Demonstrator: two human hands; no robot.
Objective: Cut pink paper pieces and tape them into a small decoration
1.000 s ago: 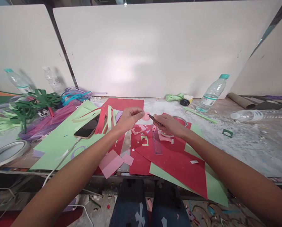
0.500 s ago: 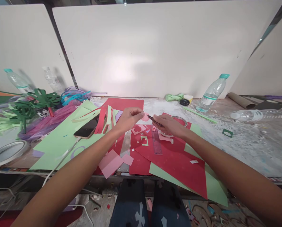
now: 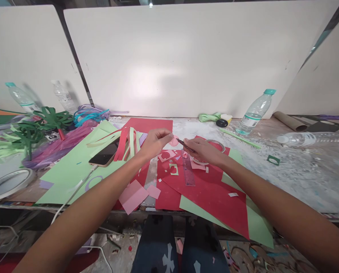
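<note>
We observe the left hand (image 3: pixel 158 141) with fingertips pinched on the pink paper disc (image 3: pixel 174 141), which sits between the two hands over the middle of the surface (image 3: pixel 300 174). The right hand (image 3: pixel 202 148) is closed around a dark slender tool (image 3: pixel 182 142), tip at the disc's right edge; we cannot tell whether they touch. Nearer, we note a purple ruler (image 3: pixel 189 173) on red paper (image 3: pixel 215 197); to the left, a phone (image 3: pixel 104 153); far right, an upright bottle (image 3: pixel 254 113), leaning in view.

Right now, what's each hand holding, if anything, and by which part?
The left hand pinches a pink paper piece by its left edge; the right hand grips a slim dark tool behind its tip.
</note>
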